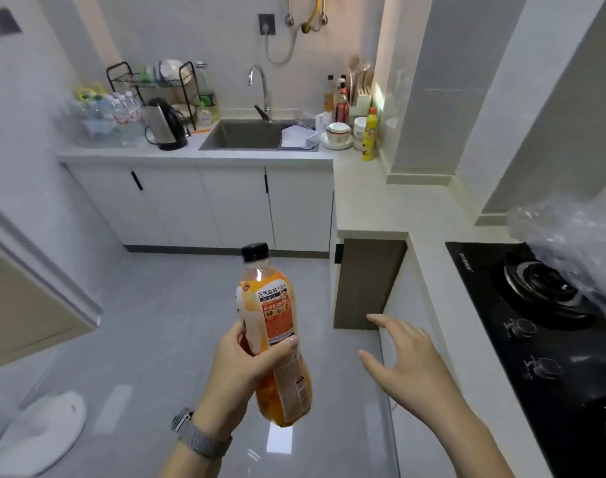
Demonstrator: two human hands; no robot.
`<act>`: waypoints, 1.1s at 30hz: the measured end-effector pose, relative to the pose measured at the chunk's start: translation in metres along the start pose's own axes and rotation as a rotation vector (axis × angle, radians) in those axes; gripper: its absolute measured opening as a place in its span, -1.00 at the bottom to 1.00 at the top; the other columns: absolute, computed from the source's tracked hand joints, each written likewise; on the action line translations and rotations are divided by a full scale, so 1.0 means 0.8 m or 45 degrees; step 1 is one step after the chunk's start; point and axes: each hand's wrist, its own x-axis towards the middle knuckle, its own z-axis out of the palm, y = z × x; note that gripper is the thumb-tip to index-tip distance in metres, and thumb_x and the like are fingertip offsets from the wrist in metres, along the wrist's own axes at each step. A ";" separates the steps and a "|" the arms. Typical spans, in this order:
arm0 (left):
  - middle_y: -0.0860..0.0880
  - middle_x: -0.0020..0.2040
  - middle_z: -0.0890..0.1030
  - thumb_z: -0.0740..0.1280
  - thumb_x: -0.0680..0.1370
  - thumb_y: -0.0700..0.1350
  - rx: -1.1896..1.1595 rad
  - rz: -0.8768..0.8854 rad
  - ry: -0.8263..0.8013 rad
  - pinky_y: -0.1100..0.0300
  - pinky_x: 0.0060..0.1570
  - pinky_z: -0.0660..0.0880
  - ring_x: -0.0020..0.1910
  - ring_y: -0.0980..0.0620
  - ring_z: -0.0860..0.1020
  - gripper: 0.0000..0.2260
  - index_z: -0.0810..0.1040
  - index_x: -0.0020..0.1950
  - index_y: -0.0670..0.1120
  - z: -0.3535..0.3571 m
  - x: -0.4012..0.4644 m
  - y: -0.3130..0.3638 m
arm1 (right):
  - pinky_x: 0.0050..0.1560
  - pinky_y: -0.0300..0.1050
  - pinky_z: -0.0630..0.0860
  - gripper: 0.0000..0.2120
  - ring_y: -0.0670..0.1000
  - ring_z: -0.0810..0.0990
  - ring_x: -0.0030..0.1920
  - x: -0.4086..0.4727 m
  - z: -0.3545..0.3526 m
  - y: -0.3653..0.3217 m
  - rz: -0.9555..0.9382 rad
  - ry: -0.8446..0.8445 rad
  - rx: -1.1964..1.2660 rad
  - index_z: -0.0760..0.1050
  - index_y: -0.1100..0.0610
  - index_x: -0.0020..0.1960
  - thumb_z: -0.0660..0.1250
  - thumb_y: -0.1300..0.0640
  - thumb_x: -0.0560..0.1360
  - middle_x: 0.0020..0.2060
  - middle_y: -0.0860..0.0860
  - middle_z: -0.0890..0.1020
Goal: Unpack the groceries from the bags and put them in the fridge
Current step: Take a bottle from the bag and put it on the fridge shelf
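The person's left hand [249, 367] is wrapping around the lower half of an orange drink bottle [277, 336], holding it upright above the floor. The right hand [405, 357] is hovering open-fingered nearby. One-handed, it could slip and drop.

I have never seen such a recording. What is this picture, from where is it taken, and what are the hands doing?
There is no machine here. A person wears one camera on the head, looking forward and down into a kitchen. The left hand grips an orange drink bottle with a black cap, held upright above the floor. The right hand is open and holds nothing. At the right is a black gas stove with a clear plastic bag beside it. Further back are a sink and a kettle.
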 end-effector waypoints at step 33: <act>0.00 -0.10 0.71 0.55 0.07 0.05 -0.278 0.227 1.801 0.20 -0.21 0.61 -0.10 0.00 0.68 -0.43 0.58 0.05 -0.05 -0.266 -0.249 0.034 | 0.23 -0.13 0.41 -0.41 -0.03 0.39 0.36 0.067 0.243 -0.440 -1.676 -0.942 -0.024 0.16 -0.07 0.49 0.28 -0.09 0.53 0.34 -0.07 0.46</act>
